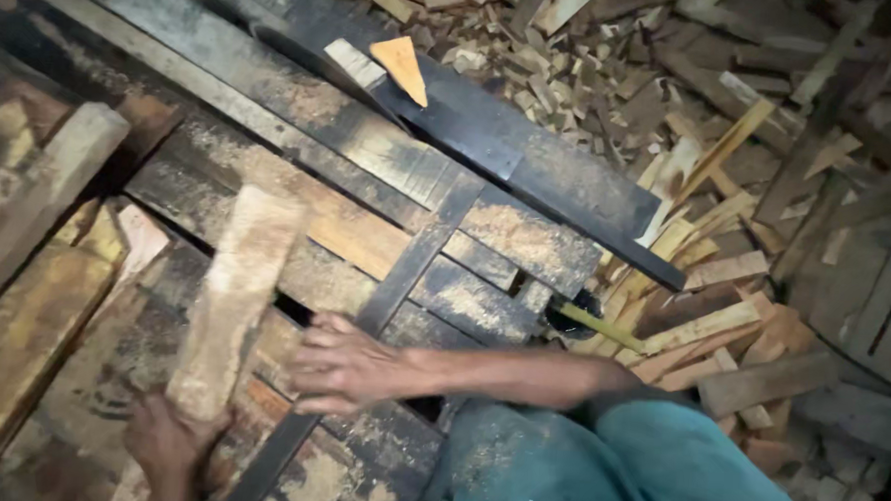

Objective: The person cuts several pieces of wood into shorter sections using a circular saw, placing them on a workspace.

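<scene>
My left hand [169, 441] at the bottom left grips the near end of a rough, pale wood plank [235, 291]. The plank lies lengthwise on a dark, sawdust-covered metal table [389, 168] and points away from me. My right hand [345, 366] reaches in from the right, its forearm crossing above my teal trousers [616, 468]. It rests on the table just right of the plank with its fingers loosely spread and nothing in them. A dark flat metal bar [404, 274] runs diagonally under this hand.
A small triangular offcut [401, 66] and a pale block [355, 64] sit on the table's far part. A big heap of wood offcuts [709, 172] covers the floor to the right. Thick planks [37, 203] lie at the left. A long dark rail [529, 164] edges the table.
</scene>
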